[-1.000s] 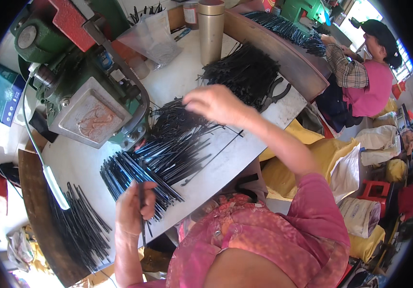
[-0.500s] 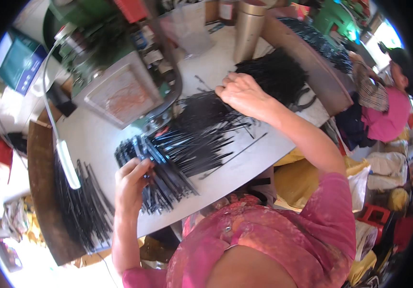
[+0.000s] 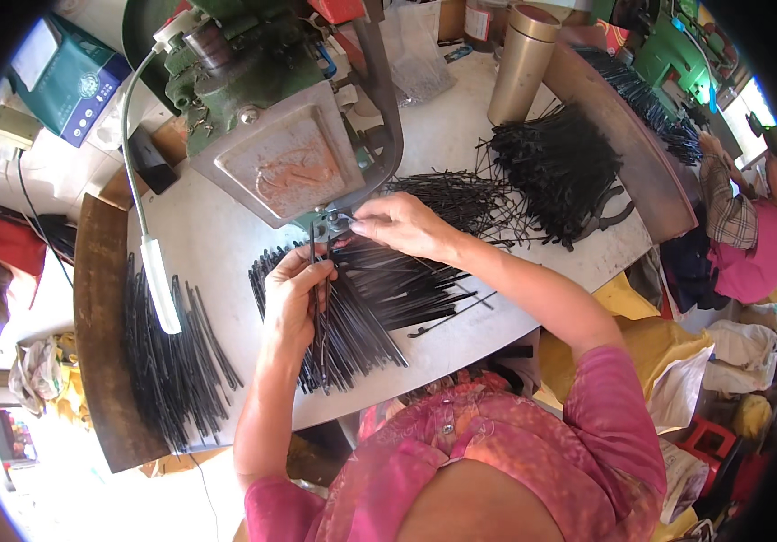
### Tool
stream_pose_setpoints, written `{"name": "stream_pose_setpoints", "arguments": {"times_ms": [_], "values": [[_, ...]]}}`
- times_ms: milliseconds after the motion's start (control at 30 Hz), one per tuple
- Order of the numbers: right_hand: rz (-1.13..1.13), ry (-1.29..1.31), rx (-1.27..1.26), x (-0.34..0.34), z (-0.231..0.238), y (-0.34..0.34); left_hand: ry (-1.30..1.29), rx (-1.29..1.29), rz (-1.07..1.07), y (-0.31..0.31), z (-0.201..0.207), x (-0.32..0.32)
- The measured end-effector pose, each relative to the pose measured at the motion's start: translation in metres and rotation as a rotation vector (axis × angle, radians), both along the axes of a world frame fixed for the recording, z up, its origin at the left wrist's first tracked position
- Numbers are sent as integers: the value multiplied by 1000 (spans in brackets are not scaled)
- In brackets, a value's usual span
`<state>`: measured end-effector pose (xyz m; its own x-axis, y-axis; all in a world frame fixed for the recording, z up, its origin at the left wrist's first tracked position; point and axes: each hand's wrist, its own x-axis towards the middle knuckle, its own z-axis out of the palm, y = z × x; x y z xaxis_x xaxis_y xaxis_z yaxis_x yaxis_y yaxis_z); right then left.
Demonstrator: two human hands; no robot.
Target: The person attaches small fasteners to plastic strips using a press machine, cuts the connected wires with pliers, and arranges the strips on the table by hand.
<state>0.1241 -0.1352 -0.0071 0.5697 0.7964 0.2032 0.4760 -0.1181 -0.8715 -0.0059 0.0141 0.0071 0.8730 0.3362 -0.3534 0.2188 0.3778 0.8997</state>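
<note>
Right hand (image 3: 402, 226) had left the thin sticks (image 3: 460, 194) for the green machine (image 3: 271, 135), bringing it near the left hand (image 3: 296, 287), clamped on black rods (image 3: 320, 321) just below; whether the right gripped anything, I couldn't tell. White desk (image 3: 212, 244) lay open leftward, before the left bundle (image 3: 172, 361) and wooden rim (image 3: 104, 334).

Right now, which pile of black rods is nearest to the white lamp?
The leftmost pile, partly hidden by the lamp; the other piles lie farther right.
</note>
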Motion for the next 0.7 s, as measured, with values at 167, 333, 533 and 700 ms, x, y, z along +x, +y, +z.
{"name": "stream_pose_setpoints", "arguments": {"times_ms": [167, 333, 533, 700], "values": [[30, 518, 160, -2, -5, 9, 12, 53, 52, -6, 4, 8], [0, 635, 148, -2, 0, 10, 2, 39, 85, -10, 5, 11], [-10, 644, 132, -6, 5, 11, 18, 67, 61, -9, 1, 9], [-4, 627, 134, -5, 1, 13, 12, 80, 63, -10, 3, 8]]}}
